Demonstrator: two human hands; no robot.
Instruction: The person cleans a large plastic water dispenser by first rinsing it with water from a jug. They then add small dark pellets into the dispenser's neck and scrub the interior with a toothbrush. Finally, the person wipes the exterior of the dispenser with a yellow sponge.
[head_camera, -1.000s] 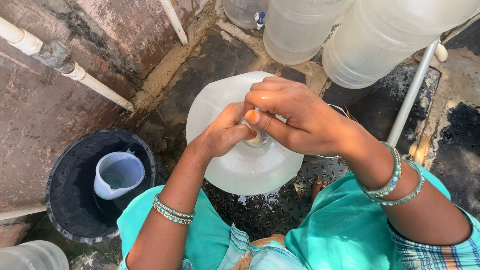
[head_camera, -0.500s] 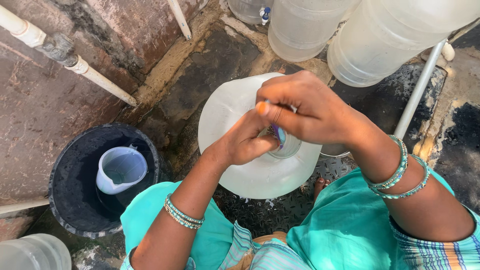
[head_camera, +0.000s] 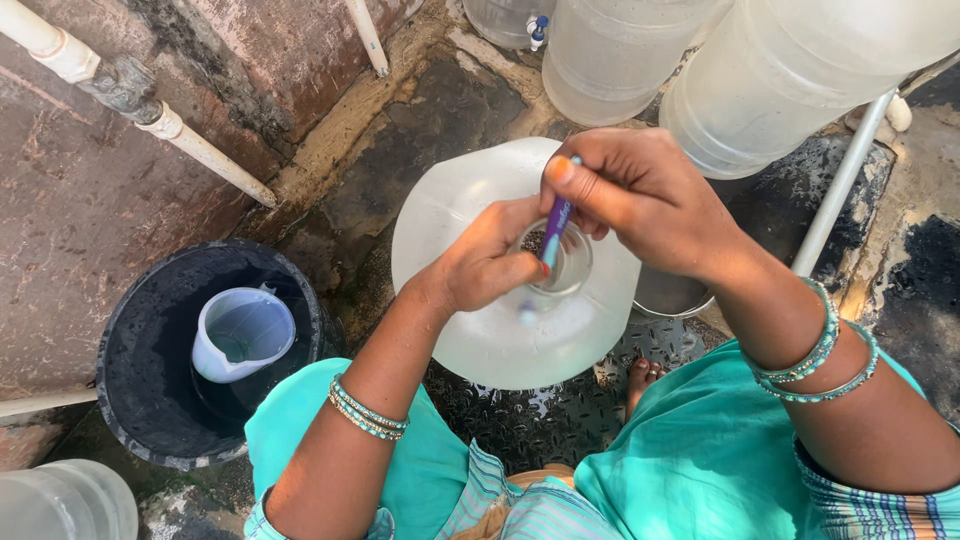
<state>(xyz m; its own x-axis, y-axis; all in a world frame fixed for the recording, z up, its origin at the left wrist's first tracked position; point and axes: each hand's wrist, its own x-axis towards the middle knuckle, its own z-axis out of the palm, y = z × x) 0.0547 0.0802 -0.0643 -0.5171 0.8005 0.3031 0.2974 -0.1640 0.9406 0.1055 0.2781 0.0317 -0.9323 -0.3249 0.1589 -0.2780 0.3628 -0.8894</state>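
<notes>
Head view, left hand: my left hand (head_camera: 490, 262) is curled round the neck (head_camera: 556, 262) of the big clear water jug (head_camera: 470, 330), fingers wrapped against the rim, so the mouth stands steady and faces up at me.
Head view, right hand: my right hand (head_camera: 640, 200) is closed in a pinch, thumb and forefinger on the upper end of a thin purple brush handle (head_camera: 554, 232), the other fingers folded behind it.
Head view, the handle: it slants down from my fingertips into the open mouth; its lower end is blurred behind the glassy neck, so I cannot tell how deep it reaches.
Head view, where the jug is: it stands upright on the wet dark floor (head_camera: 520, 425) just in front of my knees, with more clear jugs (head_camera: 620, 60) lying behind it and touching or nearly so.
Head view, to my left: a black bucket (head_camera: 130, 400) with a pale blue mug (head_camera: 240, 332) in it, well apart from the jug.
How I judge it is done well: keep the left grip firm at the neck so the jug does not rock, keep the pinch high on the handle, and work it round the inside of the rim without letting it slip in.
Risk, as I judge it: wet fingers on a thin handle; a loose pinch could drop it into the jug.
</notes>
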